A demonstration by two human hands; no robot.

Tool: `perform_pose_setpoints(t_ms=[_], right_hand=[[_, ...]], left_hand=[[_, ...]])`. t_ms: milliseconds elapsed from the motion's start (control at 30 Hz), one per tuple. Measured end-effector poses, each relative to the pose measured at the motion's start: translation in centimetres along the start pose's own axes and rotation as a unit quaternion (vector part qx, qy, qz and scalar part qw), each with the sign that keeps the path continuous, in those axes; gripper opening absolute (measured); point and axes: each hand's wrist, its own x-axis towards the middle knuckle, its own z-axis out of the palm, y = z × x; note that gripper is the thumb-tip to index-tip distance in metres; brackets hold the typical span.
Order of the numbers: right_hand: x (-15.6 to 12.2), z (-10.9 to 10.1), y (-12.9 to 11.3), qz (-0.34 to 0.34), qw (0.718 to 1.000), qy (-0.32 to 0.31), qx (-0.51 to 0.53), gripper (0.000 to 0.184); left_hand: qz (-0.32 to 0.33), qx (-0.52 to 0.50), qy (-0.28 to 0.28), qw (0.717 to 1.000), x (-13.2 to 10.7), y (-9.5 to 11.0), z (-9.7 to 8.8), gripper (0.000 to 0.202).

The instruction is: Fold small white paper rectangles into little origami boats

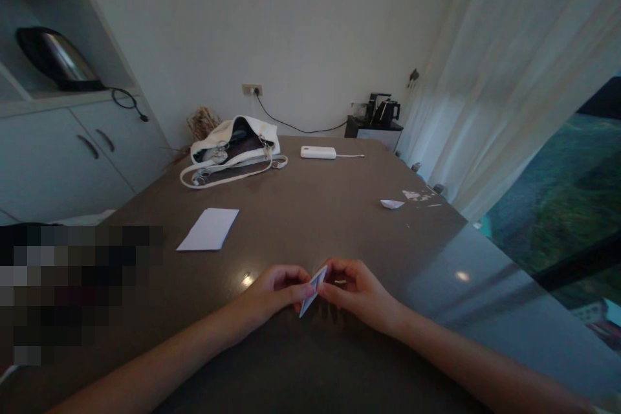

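A small folded piece of paper, whitish with a bluish side, is pinched between both hands just above the dark brown table. My left hand grips its left edge with curled fingers. My right hand holds its right side, fingers bent around it. Both forearms rest near the table's front edge. A flat white sheet of paper lies on the table to the far left of my hands.
A white handbag and a white power bank with a cable sit at the back. Small paper scraps lie at the right. A kettle stands on a shelf at left; curtains hang right.
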Motion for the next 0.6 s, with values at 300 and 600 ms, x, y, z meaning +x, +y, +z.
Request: perform_pose_setpoints(t_ms=[300,600], right_hand=[[0.1,0.07,-0.1,-0.012,1.0,0.006,-0.001,0.033],[0.2,0.09,-0.29,0.025,0.999,-0.013,0.038,0.037]], left_hand=[[-0.02,-0.063,0.003,0.998,0.15,-0.67,-0.15,0.034],[-0.032,-0.12,-0.006,0.992,-0.06,-0.31,0.14,0.034]])
